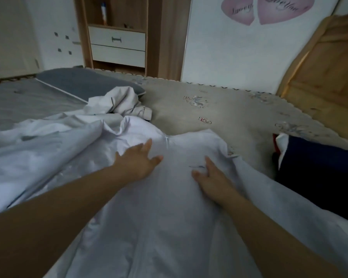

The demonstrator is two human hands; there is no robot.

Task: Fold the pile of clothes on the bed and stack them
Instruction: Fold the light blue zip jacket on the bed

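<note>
**Smoothing the white top before the fold**

Bedroom scene, beige printed bed cover filling the middle of the frame and a wooden headboard at the right edge. Spread across the lower centre is a white garment, and its long axis runs from the bottom of the frame up toward the neckline near the centre, so basically straight away from the person. Both hands are lying on it with fingers straight, gripping nothing: left hand sits left of the centre seam and a bit higher up, right hand right of it, near that garment's right edge. Forearms come in from both lower corners.

My guess is this is the flattening step, sides get folded in next. More crumpled white clothes wait at centre left, and something dark navy sits at the right.
</note>
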